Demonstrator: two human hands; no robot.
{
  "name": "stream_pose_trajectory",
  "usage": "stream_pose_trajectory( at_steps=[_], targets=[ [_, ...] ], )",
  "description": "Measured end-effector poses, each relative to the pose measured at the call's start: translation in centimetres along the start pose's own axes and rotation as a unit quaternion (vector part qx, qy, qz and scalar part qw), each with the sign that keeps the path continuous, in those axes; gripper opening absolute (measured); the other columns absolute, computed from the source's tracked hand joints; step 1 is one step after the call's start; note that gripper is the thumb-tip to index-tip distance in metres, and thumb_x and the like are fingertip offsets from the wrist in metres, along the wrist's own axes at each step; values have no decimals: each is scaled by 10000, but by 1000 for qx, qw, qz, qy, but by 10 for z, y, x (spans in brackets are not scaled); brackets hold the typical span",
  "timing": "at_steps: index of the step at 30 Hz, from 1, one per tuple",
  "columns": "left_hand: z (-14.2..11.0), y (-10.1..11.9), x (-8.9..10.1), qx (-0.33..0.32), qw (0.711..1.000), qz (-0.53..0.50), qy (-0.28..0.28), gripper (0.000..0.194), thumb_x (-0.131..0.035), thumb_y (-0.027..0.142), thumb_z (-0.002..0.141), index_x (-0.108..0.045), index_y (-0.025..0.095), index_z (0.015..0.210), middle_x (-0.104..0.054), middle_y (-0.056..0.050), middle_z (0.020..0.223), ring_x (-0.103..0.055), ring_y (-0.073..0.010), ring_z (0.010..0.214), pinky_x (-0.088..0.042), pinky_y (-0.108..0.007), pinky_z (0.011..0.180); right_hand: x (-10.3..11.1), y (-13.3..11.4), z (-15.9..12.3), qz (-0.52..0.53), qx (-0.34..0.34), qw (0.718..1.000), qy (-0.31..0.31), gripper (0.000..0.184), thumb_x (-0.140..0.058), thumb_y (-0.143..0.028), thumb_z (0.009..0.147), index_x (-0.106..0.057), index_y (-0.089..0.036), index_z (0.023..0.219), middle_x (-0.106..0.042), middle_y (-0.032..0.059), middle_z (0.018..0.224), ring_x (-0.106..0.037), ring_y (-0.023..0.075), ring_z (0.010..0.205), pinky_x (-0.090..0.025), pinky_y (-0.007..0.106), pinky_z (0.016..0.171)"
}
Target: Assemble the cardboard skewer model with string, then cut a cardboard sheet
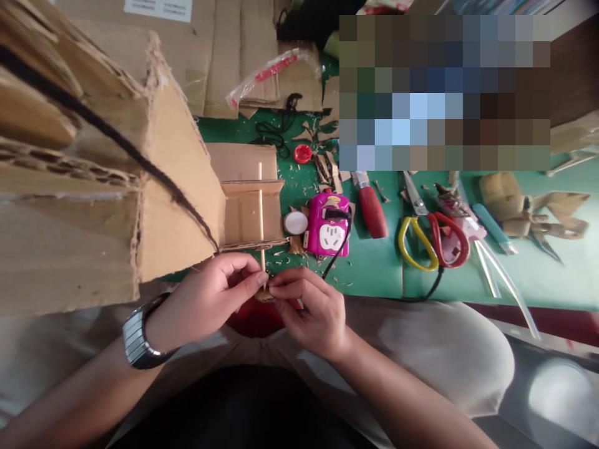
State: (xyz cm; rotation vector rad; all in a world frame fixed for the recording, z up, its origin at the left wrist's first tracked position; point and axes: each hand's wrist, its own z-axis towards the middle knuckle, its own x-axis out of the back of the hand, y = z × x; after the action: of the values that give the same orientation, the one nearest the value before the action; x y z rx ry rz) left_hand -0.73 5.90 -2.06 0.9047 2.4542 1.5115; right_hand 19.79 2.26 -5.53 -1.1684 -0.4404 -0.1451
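Head view: the left hand point(206, 296) and right hand point(311, 312) meet at the pointed lower end of a thin wooden stick point(261, 218), fingers of both pinched around it. The stick crosses a small cardboard frame point(250, 215) on a green surface point(374, 268), left of a magenta power socket point(329, 223).

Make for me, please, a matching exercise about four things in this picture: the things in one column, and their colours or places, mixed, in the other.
Things:
1. Scissors
2. Wooden stick
3. Wristwatch
4. Socket box

Colours or places:
A. Around the wrist of the left hand
B. Magenta, with a white front
C. One yellow handle loop, one red
D. Near end at the fingers of the left hand and right hand

Right pairs: 1-C, 2-D, 3-A, 4-B
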Motion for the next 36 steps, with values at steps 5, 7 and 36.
stream_pose_trajectory(
  at_steps=[5, 7, 36],
  targets=[
    [1, 0, -4, -10, 1000, -12, 14, 253, -606, 362, 982, -645, 193, 798, -575, 44, 628, -470, -94, 547, -366, -219, 516, 2, -2, 3, 25, -14, 1000, 3, 172, -675, -48, 907, -654, -218, 913, -747, 61, 949, -747, 154, 859, -631, 262, 744],
    [2, 1, -4, -17, 1000, -12, 16, 239, -608, 339, 974, -648, 190, 792, -569, 45, 622, -462, -92, 542, -363, -219, 515, 2, -3, 4, 30, -21, 999, 5, 168, -682, -52, 900, -656, -218, 904, -745, 61, 936, -745, 160, 853, -631, 269, 740],
    [4, -2, -7, -23, 998, -31, 42, 417, -625, 520, 981, -602, 186, 733, -513, 48, 521, -466, -98, 493, -369, -210, 489, -2, -10, 10, 102, -117, 988, 16, 125, -834, -172, 849, -720, -206, 811, -759, 44, 895, -724, 166, 826, -575, 278, 753]
  ],
)
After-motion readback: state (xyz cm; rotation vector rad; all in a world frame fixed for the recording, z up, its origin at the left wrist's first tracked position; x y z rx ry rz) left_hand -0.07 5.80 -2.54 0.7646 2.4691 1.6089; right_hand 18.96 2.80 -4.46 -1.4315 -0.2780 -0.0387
